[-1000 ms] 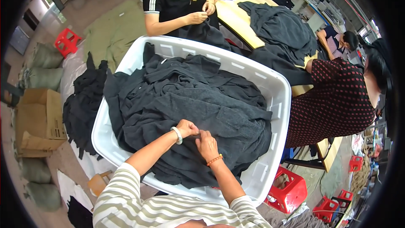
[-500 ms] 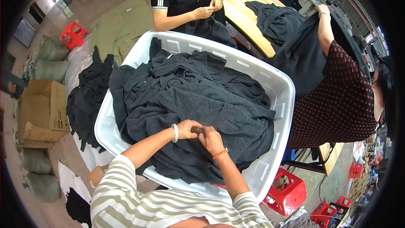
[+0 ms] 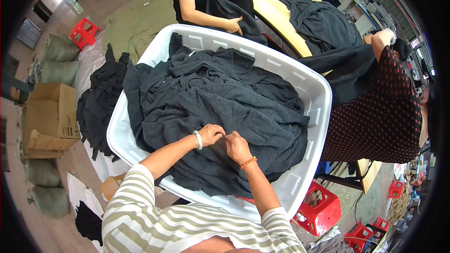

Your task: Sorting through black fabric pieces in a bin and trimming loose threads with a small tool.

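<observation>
A heap of dark grey knit garments (image 3: 262,112) fills a large white plastic tub (image 3: 323,107) in front of me. Over the near side of the heap, my left hand (image 3: 211,137), with a pale bangle at the wrist, pinches the cloth of the top garment. Close beside it my right hand (image 3: 238,149), wearing an orange bead bracelet, has its fingers closed on the same garment. A small gap separates the fingertips of the two hands. Whatever small detail lies between them is too fine to make out.
Beyond the tub, a person (image 3: 201,0) handles a dark garment. At right, another in a dotted dress (image 3: 375,126) holds dark cloth beside a wooden table (image 3: 276,16). Dark cloth (image 3: 101,103) and a cardboard box (image 3: 51,117) lie left; a red stool (image 3: 321,208) stands lower right.
My hands have drawn slightly apart at the fingertips, still at the garment. The person beyond has lifted a garment; the one at right has shifted the dark cloth and their arm.
</observation>
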